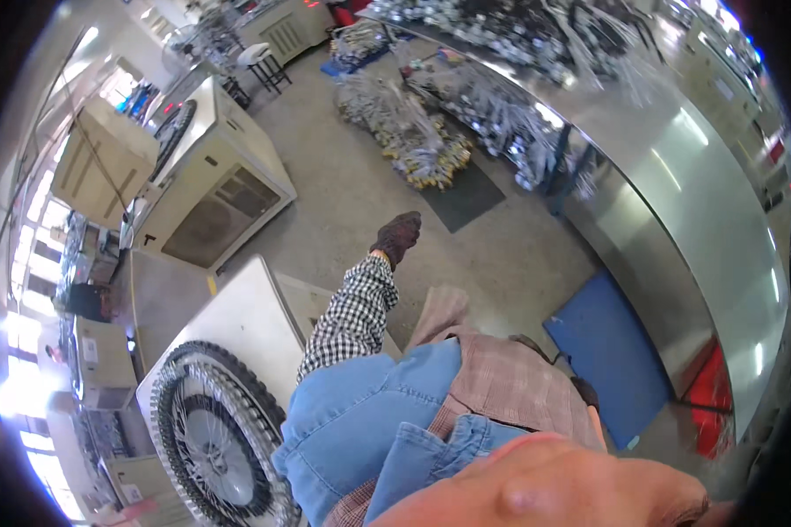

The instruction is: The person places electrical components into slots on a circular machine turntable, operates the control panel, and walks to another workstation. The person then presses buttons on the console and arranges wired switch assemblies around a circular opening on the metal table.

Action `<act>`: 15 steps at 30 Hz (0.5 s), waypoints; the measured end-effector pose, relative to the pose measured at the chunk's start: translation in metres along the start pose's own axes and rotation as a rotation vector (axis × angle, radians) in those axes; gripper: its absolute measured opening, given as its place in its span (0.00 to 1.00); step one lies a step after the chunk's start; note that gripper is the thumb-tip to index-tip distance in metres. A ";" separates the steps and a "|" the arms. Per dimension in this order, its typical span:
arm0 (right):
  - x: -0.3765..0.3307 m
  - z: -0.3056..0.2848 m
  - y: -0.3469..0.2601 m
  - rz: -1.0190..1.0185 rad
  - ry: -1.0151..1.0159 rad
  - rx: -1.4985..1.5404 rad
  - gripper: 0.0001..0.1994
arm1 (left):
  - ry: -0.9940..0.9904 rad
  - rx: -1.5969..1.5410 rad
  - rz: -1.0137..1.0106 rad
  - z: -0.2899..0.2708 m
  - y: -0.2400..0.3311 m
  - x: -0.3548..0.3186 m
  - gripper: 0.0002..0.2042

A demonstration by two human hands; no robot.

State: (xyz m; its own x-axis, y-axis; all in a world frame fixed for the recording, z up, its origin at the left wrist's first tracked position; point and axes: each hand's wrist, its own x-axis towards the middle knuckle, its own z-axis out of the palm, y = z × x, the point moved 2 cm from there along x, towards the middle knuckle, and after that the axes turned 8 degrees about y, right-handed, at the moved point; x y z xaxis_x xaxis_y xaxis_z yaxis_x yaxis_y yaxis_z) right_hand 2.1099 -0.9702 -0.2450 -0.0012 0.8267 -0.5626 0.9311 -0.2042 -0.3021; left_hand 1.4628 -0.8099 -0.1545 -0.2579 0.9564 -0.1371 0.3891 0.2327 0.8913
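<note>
1. The right hand cannot be made out here; whether it is open or gripping anything cannot be told, with that side largely blocked by the plaid garment (523, 378).
2. Out in front, the left hand (398, 237) is seen in a dark glove, fingers bunched together; the palm is turned out of sight, so how tightly they are curled, and on what, cannot be told.
3. The left arm is covered by a checked oversleeve (351, 312) and, nearer the body, by a blue denim sleeve (369, 395).
4. And down to the lower left, the spoked wheel (213, 448) is spotted, lying on the white bench (228, 312), its black knobbly tyre partly covered by denim at the right and cut close by the lower edge.
5. The wheel is placed to the left of the outstretched left hand and nearer the body, well apart from the glove; bare floor (466, 255) is seen around the fingers.
6. Beyond the hand, a dark mat (466, 198) is partly covered by a heap of metal parts (404, 132), too tangled to be told apart.
7. Over at the right, a steel table (642, 123) is loaded with more silvery pieces, blurred and cut off above; a blue board (611, 351) is seen beside it.
</note>
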 end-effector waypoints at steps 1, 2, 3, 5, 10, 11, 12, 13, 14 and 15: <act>0.024 0.008 -0.023 -0.004 0.002 0.008 0.25 | -0.002 -0.288 -0.205 -0.020 0.013 0.002 0.17; 0.056 0.018 -0.055 -0.229 -0.082 -0.095 0.25 | 0.021 -0.288 -0.200 -0.050 -0.005 0.013 0.17; 0.122 0.071 0.005 -0.405 -0.167 -0.238 0.24 | 0.138 -0.203 0.009 -0.079 -0.032 0.028 0.17; 0.126 0.007 -0.193 -0.331 -0.246 -0.318 0.23 | 0.361 -0.010 0.198 -0.153 -0.078 0.020 0.17; 0.262 -0.031 -0.348 -0.535 -0.188 -0.527 0.20 | 0.551 -0.982 -0.432 -0.243 -0.086 0.049 0.20; 0.270 -0.045 -0.384 -0.535 -0.197 -0.529 0.20 | 0.555 -0.982 -0.441 -0.259 -0.079 0.059 0.20; 0.277 -0.063 -0.428 -0.538 -0.103 -0.372 0.20 | 0.637 -0.936 -0.477 -0.275 -0.076 0.063 0.19; 0.284 -0.074 -0.459 -0.525 -0.004 -0.209 0.19 | 0.703 -0.888 -0.510 -0.288 -0.074 0.071 0.18; 0.309 -0.072 -0.466 -0.520 -0.008 -0.213 0.19 | 0.701 -0.889 -0.517 -0.299 -0.072 0.086 0.18; 0.345 -0.066 -0.462 -0.672 -0.089 -0.454 0.19 | 0.715 -0.916 -0.535 -0.309 -0.071 0.107 0.18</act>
State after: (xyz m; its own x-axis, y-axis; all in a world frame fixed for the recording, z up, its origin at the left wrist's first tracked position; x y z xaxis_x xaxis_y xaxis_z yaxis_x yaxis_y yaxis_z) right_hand 1.7029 -0.5564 -0.2487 -0.6236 0.6481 -0.4372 0.7781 0.5687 -0.2668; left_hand 1.1347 -0.7788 -0.0990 -0.7200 0.4078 -0.5614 -0.5851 0.0783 0.8072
